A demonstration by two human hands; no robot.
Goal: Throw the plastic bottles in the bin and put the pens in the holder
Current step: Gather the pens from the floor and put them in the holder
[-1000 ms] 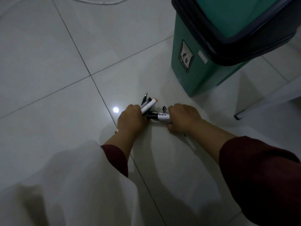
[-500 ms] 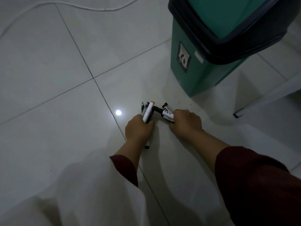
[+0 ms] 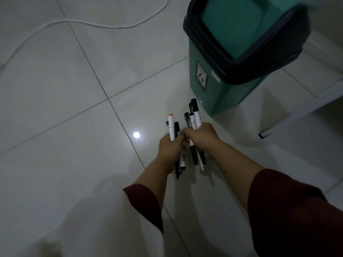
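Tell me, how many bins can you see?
1. The green bin with a dark lid stands on the tiled floor, at the upper right, just beyond the two hands holding pens. No other bin shows in this view.

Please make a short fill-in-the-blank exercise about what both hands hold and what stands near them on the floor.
1. Both the left hand and the right hand grip bunches of ____.
2. The marker in the left hand has an ____ cap.
3. The bin beyond the hands has a ____ body.
4. A white ____ lies curved across the floor tiles.

Missing words: pens; orange; green; cable
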